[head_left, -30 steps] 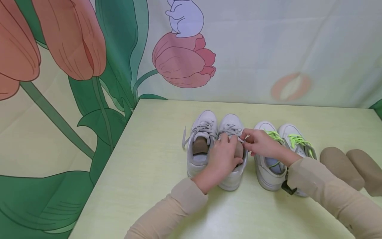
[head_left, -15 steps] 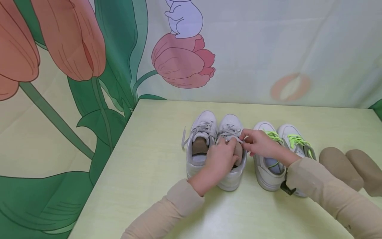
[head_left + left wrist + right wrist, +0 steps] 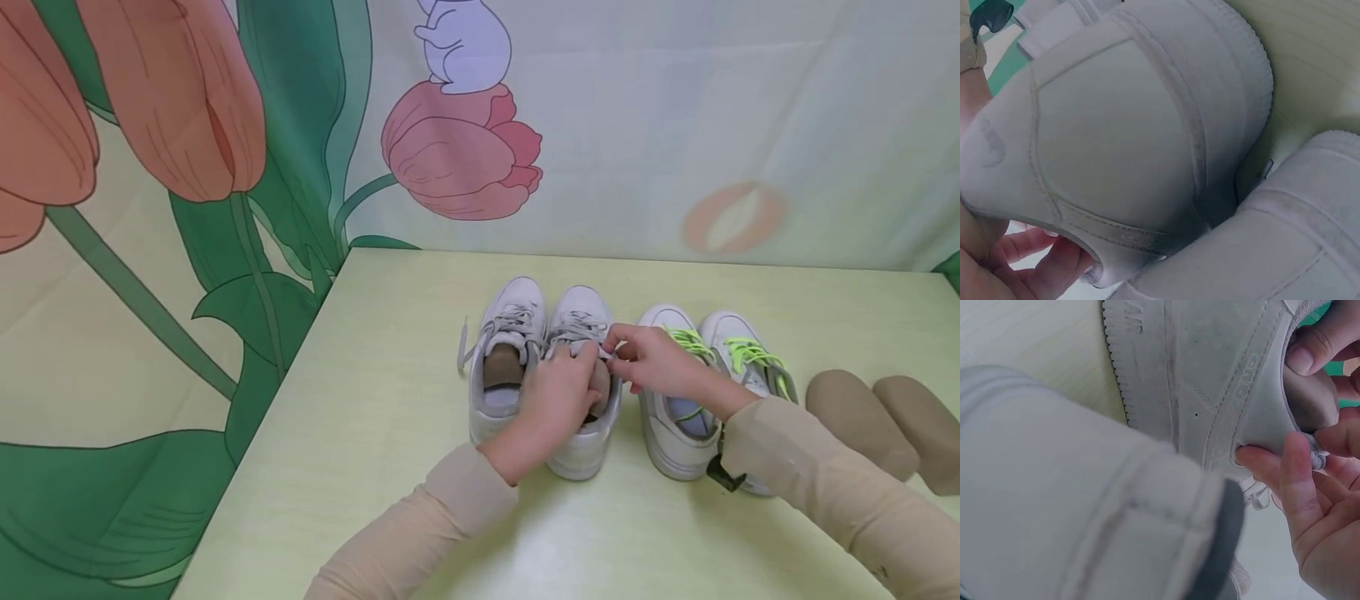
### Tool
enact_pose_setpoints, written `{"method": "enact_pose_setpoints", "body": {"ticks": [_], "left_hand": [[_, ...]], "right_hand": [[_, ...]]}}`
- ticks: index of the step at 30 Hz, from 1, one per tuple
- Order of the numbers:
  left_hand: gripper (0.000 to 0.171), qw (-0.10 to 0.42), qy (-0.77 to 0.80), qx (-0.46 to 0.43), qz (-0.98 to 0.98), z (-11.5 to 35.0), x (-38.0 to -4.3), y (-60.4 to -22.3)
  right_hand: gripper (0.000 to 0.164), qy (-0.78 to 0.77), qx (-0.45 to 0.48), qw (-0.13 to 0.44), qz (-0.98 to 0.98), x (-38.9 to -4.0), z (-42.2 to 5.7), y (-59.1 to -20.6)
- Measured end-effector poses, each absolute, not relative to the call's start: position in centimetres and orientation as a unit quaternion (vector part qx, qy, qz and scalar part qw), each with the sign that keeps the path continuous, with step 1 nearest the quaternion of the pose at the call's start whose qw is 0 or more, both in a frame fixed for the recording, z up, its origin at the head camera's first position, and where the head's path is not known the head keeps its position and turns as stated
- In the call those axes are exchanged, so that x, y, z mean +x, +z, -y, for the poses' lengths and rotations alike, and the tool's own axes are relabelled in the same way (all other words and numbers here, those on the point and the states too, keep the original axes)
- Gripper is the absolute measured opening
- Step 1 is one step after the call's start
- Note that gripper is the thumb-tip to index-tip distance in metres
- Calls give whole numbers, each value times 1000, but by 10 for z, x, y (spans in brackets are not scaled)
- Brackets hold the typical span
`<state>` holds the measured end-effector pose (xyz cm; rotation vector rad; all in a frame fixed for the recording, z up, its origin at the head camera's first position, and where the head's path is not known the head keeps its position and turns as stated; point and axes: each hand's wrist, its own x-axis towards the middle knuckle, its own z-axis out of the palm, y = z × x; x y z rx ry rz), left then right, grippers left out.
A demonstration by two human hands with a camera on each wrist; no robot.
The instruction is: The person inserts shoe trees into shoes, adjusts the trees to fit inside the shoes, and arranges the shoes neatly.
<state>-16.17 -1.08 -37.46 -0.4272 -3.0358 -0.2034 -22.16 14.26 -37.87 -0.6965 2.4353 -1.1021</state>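
My left hand (image 3: 555, 392) reaches over the opening of a white shoe (image 3: 579, 460), the inner one of the left pair. Its fingers hold the shoe by the tongue (image 3: 1319, 460), and the thumb is by the collar. A smooth brown shoe insert (image 3: 1311, 403) sits inside that shoe, partly hidden by the fingers. From the other side, my right hand (image 3: 656, 360) pinches the edge by the lace holes and tongue between thumb and index finger. Grey laces (image 3: 579, 325) cross the front. The left-hand shoe (image 3: 495, 421) holds another brown insert (image 3: 503, 367) and has a loose lace end.
A second pair of white shoes (image 3: 667, 446) with neon green laces (image 3: 750, 353) stands under my right forearm. Two more brown inserts (image 3: 861, 422) lie at the table's right. Behind the table (image 3: 390, 333) hangs a cloth printed with tulips (image 3: 457, 158).
My left hand has shifted slightly, and its thumb has drawn in closer to the fingers. The right hand keeps its pinch by the lace holes; the shoes stay put.
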Motion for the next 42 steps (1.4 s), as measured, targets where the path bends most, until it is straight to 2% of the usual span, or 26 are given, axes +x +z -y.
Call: {"method": "enact_pose_setpoints", "body": {"ticks": [8,16,24,31,42], "left_hand": [[37,43,-53,-182,981,17,-168,-378],[30,109,-44,-228,967,32,-169,-385],[33,113,-96,-184,972,35,-164,-391],[34,183,-89,-156,966,38,-161,-397],[33,107,-88,-152,979,34,-166,-392]], "right_hand": [[7,-388,-251,187,-867,-222,-143,-380],[7,-376,-246,196,-872,-224,-142,-378],[6,-378,-236,201,-872,-225,-142,-379],[6,-376,-239,197,-873,-224,-141,-379],[7,-379,-233,195,-874,-222,-141,-378]]}}
